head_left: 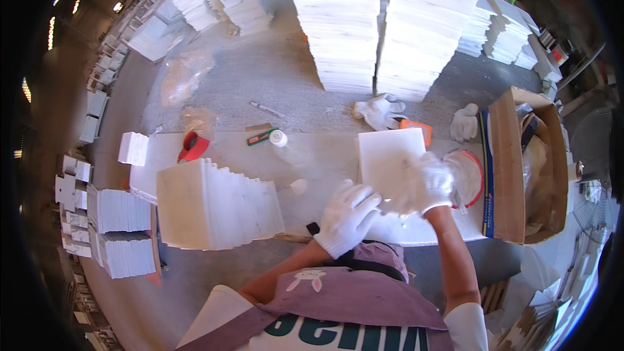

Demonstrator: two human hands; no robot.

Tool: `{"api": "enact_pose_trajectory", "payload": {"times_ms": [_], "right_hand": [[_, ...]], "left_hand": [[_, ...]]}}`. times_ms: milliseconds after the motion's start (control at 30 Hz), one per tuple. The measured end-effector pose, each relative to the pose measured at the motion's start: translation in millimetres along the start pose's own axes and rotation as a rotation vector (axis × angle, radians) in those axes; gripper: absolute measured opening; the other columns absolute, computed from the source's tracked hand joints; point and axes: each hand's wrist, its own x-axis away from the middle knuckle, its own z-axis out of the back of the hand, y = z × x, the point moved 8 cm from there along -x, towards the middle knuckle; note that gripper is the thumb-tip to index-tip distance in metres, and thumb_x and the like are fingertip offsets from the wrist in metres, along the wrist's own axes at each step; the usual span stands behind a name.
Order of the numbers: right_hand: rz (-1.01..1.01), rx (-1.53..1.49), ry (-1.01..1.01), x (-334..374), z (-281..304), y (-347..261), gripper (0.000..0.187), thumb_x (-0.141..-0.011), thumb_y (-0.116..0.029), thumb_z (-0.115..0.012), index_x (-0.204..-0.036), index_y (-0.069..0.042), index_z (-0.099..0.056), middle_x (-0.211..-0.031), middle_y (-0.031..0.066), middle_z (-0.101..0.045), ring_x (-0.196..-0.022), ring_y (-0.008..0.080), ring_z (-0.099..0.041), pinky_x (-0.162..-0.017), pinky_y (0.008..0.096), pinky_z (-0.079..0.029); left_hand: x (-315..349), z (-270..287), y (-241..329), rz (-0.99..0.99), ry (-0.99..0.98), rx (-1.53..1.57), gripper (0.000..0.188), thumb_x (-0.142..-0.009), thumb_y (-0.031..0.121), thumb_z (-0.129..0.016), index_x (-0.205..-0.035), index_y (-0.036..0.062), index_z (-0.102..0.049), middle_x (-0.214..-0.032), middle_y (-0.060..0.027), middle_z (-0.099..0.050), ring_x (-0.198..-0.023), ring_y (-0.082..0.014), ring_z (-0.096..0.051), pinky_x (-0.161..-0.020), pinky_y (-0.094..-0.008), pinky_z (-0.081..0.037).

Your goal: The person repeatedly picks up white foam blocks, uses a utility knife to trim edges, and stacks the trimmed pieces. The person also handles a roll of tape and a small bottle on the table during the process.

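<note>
A square white tile [390, 153] lies flat on the white worktop in front of me. My left hand [351, 214], in a white knitted glove, is at the tile's near left corner with its fingers stretched out. Over the tile's near right part is my right hand [429, 185], also gloved; motion blurs its fingers, so any thing in it cannot be made out. Just right of that hand sits a round white container with a red rim [481, 179]. To the left stands a leaning row of white tiles [214, 205].
A cardboard box [507, 169] stands at the right end. Beyond the tile lie loose white gloves [380, 112] and an orange object [417, 130]. A red tape roll [193, 148] and a white-capped bottle [279, 138] are at the left. Tall tile stacks [338, 26] rise behind.
</note>
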Motion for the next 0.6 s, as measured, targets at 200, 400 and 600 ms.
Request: {"api": "enact_pose_trajectory", "payload": {"times_ms": [200, 400, 600], "right_hand": [[0.035, 0.022, 0.084, -28, -4, 11, 0.016, -0.083, -0.022, -0.062, -0.097, -0.015, -0.067, -0.090, 0.0168, -0.062, -0.080, 0.0364, -0.067, -0.069, 0.0509, -0.052], [0.060, 0.038, 0.130, -54, -11, 12, 0.016, -0.081, -0.026, -0.064, -0.091, -0.013, -0.066, -0.090, 0.0173, -0.062, -0.079, 0.0371, -0.066, -0.068, 0.0498, -0.052], [0.398, -0.302, -0.162, 56, -32, -54, 0.036, -0.073, -0.041, -0.075, -0.096, -0.015, -0.066, -0.081, 0.0163, -0.063, -0.077, 0.0358, -0.067, -0.064, 0.0477, -0.052]], "left_hand": [[8, -1, -2, -0.097, -0.034, -0.077, 0.030, -0.080, 0.018, -0.070, -0.109, 0.0083, -0.070, -0.115, -0.0105, -0.066, -0.107, -0.0290, -0.062, -0.100, -0.0464, -0.046], [8, -1, -7, -0.087, -0.017, -0.050, 0.027, -0.082, 0.014, -0.069, -0.109, 0.0083, -0.070, -0.115, -0.0101, -0.066, -0.107, -0.0292, -0.063, -0.096, -0.0440, -0.048], [32, 18, -58, 0.333, 0.243, 0.284, 0.018, -0.086, 0.006, -0.067, -0.104, 0.0036, -0.069, -0.106, -0.0115, -0.068, -0.100, -0.0288, -0.065, -0.089, -0.0366, -0.052]]}}
